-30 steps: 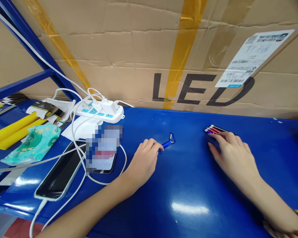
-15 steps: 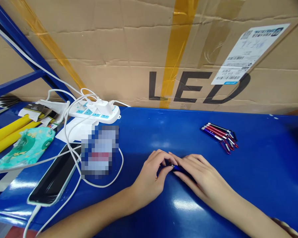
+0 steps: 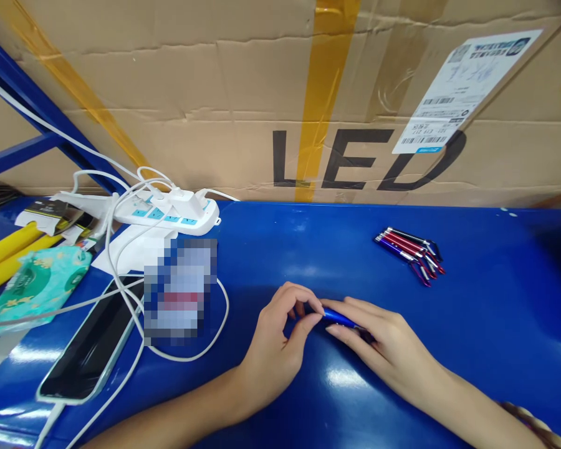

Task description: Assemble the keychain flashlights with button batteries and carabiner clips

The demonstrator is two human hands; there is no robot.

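Over the blue tabletop (image 3: pixel 280 249) both hands meet on a slim, shiny blue pen (image 3: pixel 338 317). My left hand (image 3: pixel 280 346) pinches the pen's left end between thumb and fingertips. Around the rest of its length my right hand (image 3: pixel 383 340) is closed, thumb below and fingers above, and its palm hides the pen's right end. Beyond the right hand lies a small bundle of pens (image 3: pixel 409 249) in blue, red and black with silver parts, side by side and apart from both hands.
At the left sit a white power strip (image 3: pixel 182 215) with looping cables, a dark phone (image 3: pixel 91 343) on a cable, and a blurred-out object (image 3: pixel 182 293). Further left are a green tissue pack (image 3: pixel 42 284) and yellow tubes (image 3: pixel 9 249). A large cardboard box (image 3: pixel 224 93) stands behind.
More of the blue pen's barrel now shows between my hands, as my right hand's fingers have shifted right along it. The view has moved slightly right.
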